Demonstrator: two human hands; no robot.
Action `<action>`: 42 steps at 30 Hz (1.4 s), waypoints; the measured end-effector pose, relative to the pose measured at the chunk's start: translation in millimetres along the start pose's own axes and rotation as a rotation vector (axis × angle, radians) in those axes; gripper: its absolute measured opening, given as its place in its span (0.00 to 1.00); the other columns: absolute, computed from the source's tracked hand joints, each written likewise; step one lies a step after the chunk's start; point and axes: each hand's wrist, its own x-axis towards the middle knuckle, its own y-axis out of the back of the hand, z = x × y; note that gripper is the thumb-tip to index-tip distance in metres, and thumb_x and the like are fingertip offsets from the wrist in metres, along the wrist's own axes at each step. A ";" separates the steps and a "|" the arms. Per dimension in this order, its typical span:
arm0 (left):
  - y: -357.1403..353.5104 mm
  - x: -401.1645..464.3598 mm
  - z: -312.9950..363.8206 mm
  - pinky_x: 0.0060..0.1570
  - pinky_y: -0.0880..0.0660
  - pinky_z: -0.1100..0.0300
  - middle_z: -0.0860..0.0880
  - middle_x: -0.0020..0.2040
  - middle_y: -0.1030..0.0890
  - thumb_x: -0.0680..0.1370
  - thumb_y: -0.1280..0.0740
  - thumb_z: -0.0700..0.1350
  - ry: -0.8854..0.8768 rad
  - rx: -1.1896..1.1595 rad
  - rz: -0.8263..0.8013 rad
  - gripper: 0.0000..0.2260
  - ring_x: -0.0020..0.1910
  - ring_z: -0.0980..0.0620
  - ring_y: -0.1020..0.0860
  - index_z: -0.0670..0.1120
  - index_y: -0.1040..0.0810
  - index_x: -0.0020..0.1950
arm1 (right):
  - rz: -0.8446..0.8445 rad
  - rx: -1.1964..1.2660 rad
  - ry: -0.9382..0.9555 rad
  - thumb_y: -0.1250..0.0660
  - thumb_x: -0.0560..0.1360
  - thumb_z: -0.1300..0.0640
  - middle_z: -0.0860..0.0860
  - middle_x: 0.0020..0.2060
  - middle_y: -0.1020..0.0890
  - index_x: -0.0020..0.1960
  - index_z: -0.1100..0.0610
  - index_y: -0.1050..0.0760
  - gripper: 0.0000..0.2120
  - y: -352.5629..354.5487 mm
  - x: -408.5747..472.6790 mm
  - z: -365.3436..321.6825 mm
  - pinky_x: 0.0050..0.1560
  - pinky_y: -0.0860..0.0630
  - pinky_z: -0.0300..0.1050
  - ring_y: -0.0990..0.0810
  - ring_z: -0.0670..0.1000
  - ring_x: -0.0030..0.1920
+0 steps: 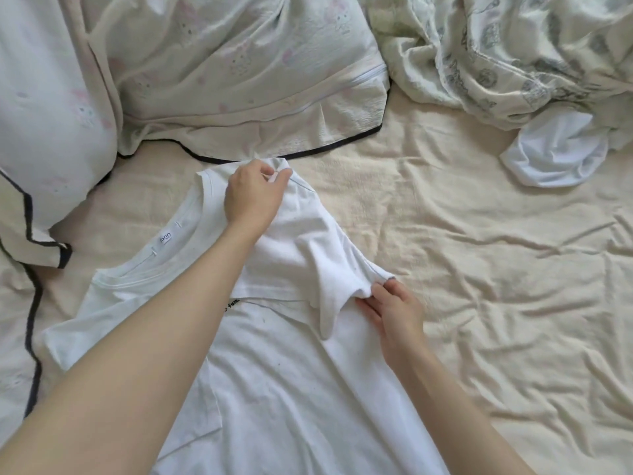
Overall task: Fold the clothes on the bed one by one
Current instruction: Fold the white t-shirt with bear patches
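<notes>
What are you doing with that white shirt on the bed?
A person is folding a white T-shirt spread on the bed sheet. The left hand pinches the shoulder edge near the collar, and the right hand pinches the sleeve, which is bunched up over the shirt's front. Another white garment waits crumpled at the far right, beside a rumpled blanket.

A T-shirt point(274, 389) lay spread on the bed point(479, 269) in the lower centre of the frame, its neck opening toward the left and one side folded back over its middle. The left hand point(253, 197) sat at the shirt's upper edge near centre frame, and the right hand point(394, 317) at the fold's lower right end. Pillows point(222, 80) filled the upper left, a rumpled blanket point(513, 56) the upper right, with another garment point(555, 152) tucked under its lower edge.
</notes>
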 end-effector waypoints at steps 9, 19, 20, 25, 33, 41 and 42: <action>-5.4 25.6 -7.7 0.39 0.39 0.58 0.47 0.31 0.32 0.79 0.39 0.42 0.107 -0.085 -0.042 0.15 0.40 0.47 0.33 0.44 0.33 0.32 | 0.041 0.206 -0.165 0.40 0.80 0.63 0.56 0.41 0.18 0.47 0.64 0.25 0.07 -3.2 14.6 -23.0 0.39 0.19 0.44 0.18 0.51 0.38; 8.0 -65.5 -44.4 0.57 0.36 0.55 0.45 0.57 0.26 0.75 0.31 0.46 -0.031 -0.080 0.180 0.14 0.57 0.45 0.30 0.43 0.28 0.56 | -0.183 -0.082 -0.045 0.37 0.79 0.53 0.57 0.49 0.16 0.55 0.62 0.23 0.13 -0.4 -13.3 8.8 0.51 0.20 0.47 0.17 0.54 0.51; 9.0 -82.8 -54.5 0.57 0.36 0.55 0.45 0.56 0.27 0.75 0.30 0.46 0.007 -0.068 0.185 0.13 0.57 0.45 0.31 0.42 0.27 0.55 | -0.198 -0.101 -0.026 0.37 0.79 0.54 0.57 0.48 0.17 0.53 0.62 0.23 0.12 0.6 -16.9 14.5 0.52 0.21 0.46 0.17 0.54 0.50; -1.4 -126.6 -87.8 0.59 0.34 0.57 0.44 0.56 0.26 0.74 0.29 0.47 0.039 -0.022 0.120 0.14 0.57 0.45 0.30 0.40 0.23 0.54 | -0.205 -0.240 0.058 0.35 0.77 0.59 0.54 0.40 0.21 0.45 0.62 0.24 0.07 -6.2 -21.4 23.6 0.46 0.22 0.46 0.21 0.52 0.43; -6.8 -120.9 -91.2 0.53 0.33 0.57 0.41 0.54 0.28 0.76 0.31 0.42 -0.029 0.120 0.125 0.06 0.56 0.42 0.30 0.38 0.21 0.47 | -0.157 -0.175 -0.008 0.34 0.76 0.61 0.59 0.45 0.19 0.54 0.68 0.23 0.11 -12.8 -25.7 31.9 0.41 0.21 0.45 0.20 0.54 0.45; 32.8 -107.7 -94.9 0.46 0.29 0.61 0.48 0.43 0.24 0.74 0.31 0.39 0.227 -0.469 -0.028 0.07 0.43 0.52 0.25 0.48 0.23 0.37 | -0.147 -0.109 -0.024 0.34 0.77 0.60 0.58 0.43 0.22 0.46 0.62 0.25 0.05 -9.1 -34.9 31.9 0.41 0.21 0.43 0.21 0.52 0.42; 42.0 -104.8 -95.6 0.41 0.29 0.59 0.50 0.37 0.24 0.75 0.32 0.38 0.309 -0.601 -0.055 0.09 0.37 0.53 0.26 0.48 0.25 0.36 | -0.144 -0.098 -0.022 0.34 0.77 0.60 0.58 0.43 0.22 0.45 0.61 0.25 0.04 -8.1 -36.1 32.5 0.41 0.21 0.43 0.20 0.52 0.42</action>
